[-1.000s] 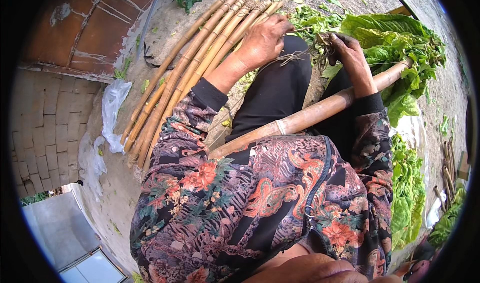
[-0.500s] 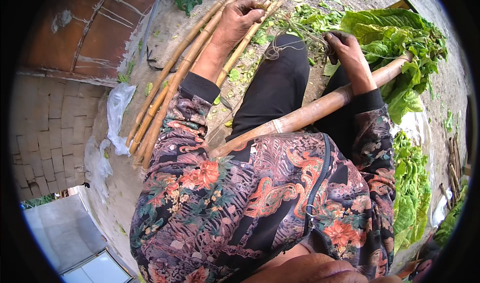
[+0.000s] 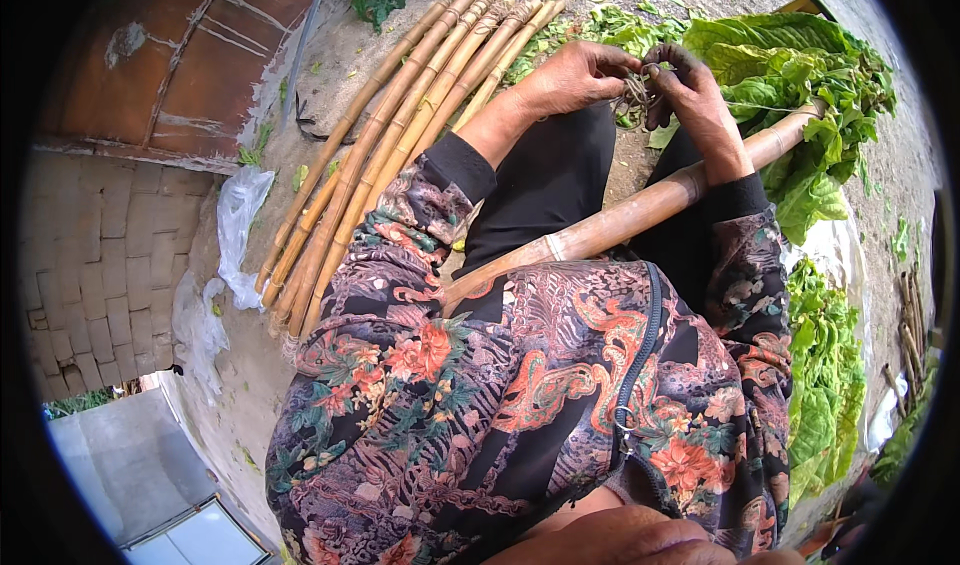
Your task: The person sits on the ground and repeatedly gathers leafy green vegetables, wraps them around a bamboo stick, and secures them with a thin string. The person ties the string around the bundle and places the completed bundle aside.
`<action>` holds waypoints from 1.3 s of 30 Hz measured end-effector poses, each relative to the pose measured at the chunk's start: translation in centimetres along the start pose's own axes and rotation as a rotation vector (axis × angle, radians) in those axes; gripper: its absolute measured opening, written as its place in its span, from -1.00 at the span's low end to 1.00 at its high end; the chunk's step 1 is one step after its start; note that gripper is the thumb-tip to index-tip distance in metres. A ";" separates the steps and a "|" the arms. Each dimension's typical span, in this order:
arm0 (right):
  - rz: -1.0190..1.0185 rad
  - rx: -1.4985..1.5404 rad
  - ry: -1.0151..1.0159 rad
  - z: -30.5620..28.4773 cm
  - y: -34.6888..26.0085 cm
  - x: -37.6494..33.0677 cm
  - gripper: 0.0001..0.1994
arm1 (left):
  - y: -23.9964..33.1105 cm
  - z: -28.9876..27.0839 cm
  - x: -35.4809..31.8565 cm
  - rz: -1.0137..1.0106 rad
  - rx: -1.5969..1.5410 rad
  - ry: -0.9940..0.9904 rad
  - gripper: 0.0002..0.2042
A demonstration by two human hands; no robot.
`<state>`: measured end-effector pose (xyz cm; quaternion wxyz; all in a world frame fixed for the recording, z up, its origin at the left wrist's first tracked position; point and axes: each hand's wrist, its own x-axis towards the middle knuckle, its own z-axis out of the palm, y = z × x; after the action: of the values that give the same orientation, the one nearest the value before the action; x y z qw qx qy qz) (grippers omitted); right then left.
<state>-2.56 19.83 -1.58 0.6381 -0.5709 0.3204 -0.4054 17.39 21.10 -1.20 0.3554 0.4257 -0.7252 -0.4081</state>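
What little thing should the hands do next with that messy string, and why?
Maybe the left hand should gently tease one strand free from the thin, tangled tan string. The string hangs bunched, with loops crossing, at the right hand, and the left hand is right beside it. Whether it already pinches a strand is too small to tell.

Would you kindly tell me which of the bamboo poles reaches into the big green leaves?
The single pole across the lap, its far end in the leaves; the other poles lie bunched on the ground at left.
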 end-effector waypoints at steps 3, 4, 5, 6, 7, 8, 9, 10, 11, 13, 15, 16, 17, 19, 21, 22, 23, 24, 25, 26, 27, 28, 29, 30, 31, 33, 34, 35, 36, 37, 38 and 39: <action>0.047 -0.051 0.233 -0.8 0.4 0.5 -0.76 | 0.4 0.3 0.4 -0.024 0.093 0.182 -0.82; 0.020 -0.047 0.326 -1.3 0.9 0.9 -0.74 | 0.2 -0.1 0.3 0.033 0.075 0.302 -0.82; -0.007 -0.043 0.366 -1.6 0.8 0.9 -0.69 | -0.1 -0.7 0.0 0.089 0.054 0.423 -0.83; 0.004 -0.063 0.373 -2.1 0.8 0.9 -0.66 | 1.1 -2.1 -0.8 0.011 0.013 0.390 -0.83; 0.016 -0.085 0.378 -2.4 0.7 1.0 -0.63 | 1.7 -3.2 -1.6 0.003 0.106 0.430 -0.83; 0.037 -0.086 0.374 -1.9 0.3 0.8 -0.55 | 2.1 -4.1 -2.4 0.062 0.160 0.483 -0.83; 0.029 -0.074 0.352 -1.9 0.6 1.1 -0.47 | 2.7 -5.0 -3.2 0.121 0.219 0.536 -0.83; 0.038 -0.119 0.336 -1.9 0.8 1.2 -0.43 | 3.8 -6.4 -4.7 0.064 0.415 0.514 -0.83; 0.043 -0.162 0.315 -1.6 0.6 1.3 -0.39 | 3.7 -7.8 -5.8 0.107 0.398 0.590 -0.82; 0.051 -0.288 0.208 -0.9 0.6 1.2 -0.33 | 3.1 -10.7 -8.7 0.071 0.224 0.757 -0.80; 0.025 -0.324 0.184 -1.0 0.9 1.4 -0.34 | 3.4 -13.9 -11.5 0.052 -0.024 0.786 -0.77; 0.054 -0.309 0.181 -0.9 0.4 1.0 -0.35 | 3.3 -15.2 -12.6 0.080 -0.052 0.833 -0.73; 0.082 -0.329 0.164 -0.6 0.2 0.8 -0.41 | 3.9 -16.4 -14.2 0.030 -0.158 0.929 -0.73; 0.069 -0.449 0.087 -1.0 1.4 1.2 -0.55 | 3.9 -19.9 -17.6 0.017 -0.217 1.111 -0.77; 0.078 -0.421 0.060 -1.3 2.5 1.3 -0.76 | 2.6 -24.0 -21.7 -0.013 -0.161 1.289 -0.79; 0.065 -0.443 0.032 -1.3 2.6 1.3 -0.76 | 1.7 -26.5 -25.2 -0.060 -0.172 1.344 -0.78; 0.057 -0.472 0.011 -1.4 2.7 1.2 -0.76 | 0.3 -29.1 -29.4 -0.109 -0.193 1.394 -0.76; 0.049 -0.479 0.032 -1.4 2.7 1.1 -0.76 | -1.0 -30.8 -33.3 -0.151 -0.066 1.613 -0.75; 0.043 -0.481 0.067 -1.2 2.7 1.1 -0.76 | -1.8 -32.7 -38.9 -0.267 0.099 1.733 -0.77; 0.028 -0.530 0.098 -1.9 2.7 1.2 -0.75 | -2.8 -33.4 -43.0 -0.394 0.206 1.868 -0.79; 0.019 -0.550 0.122 -1.5 2.3 1.1 -0.76 | -2.4 -34.2 -47.8 -0.544 0.338 1.925 -0.85; -0.008 -0.477 0.175 -1.8 2.8 1.0 -0.76 | -2.3 -33.8 -51.4 -0.761 0.412 1.866 -0.87; -0.044 -0.606 0.139 -1.5 2.3 1.2 -0.75 | -1.8 -32.4 -56.8 -1.015 0.463 1.766 -0.82; -0.147 -0.702 0.154 -1.4 3.0 1.2 -0.75 | -0.9 -30.1 -62.1 -1.314 0.473 1.552 -0.75; -0.028 -0.619 0.136 -0.2 2.0 1.0 -0.76 | -1.0 -27.3 -65.2 -1.549 0.401 1.304 -0.67; -0.104 -0.801 0.198 -1.6 1.8 0.4 -0.77 | -3.8 -25.1 -59.2 -1.708 -0.019 0.756 -0.45; -0.139 -0.794 0.134 0.2 1.7 0.6 -0.78 | -3.0 -22.2 -60.9 -1.783 0.072 0.554 -0.50; -0.137 -0.830 0.124 0.9 1.3 0.3 -0.79 | -3.3 -20.6 -57.5 -1.863 0.063 0.430 -0.63; -0.180 -0.915 0.147 1.4 1.2 0.3 -0.82 | -3.1 -21.2 -53.6 -1.943 0.195 0.264 -0.71; -0.218 -1.006 0.174 1.5 1.5 0.1 -0.84 | -3.2 -21.8 -49.2 -2.007 0.330 0.088 -0.75; -0.281 -1.082 0.226 -0.7 2.0 -0.8 -0.86 | -3.2 -22.8 -39.9 -1.804 0.667 0.018 -0.73; -0.403 -1.130 0.185 0.4 2.3 -0.8 -0.88 | -3.9 -24.8 -38.4 -1.684 0.960 -0.195 -0.70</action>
<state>-2.27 20.75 -3.88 0.1166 -0.8330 0.4259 -0.3334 54.84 47.62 -0.92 -0.3256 0.8688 -0.2991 -0.2230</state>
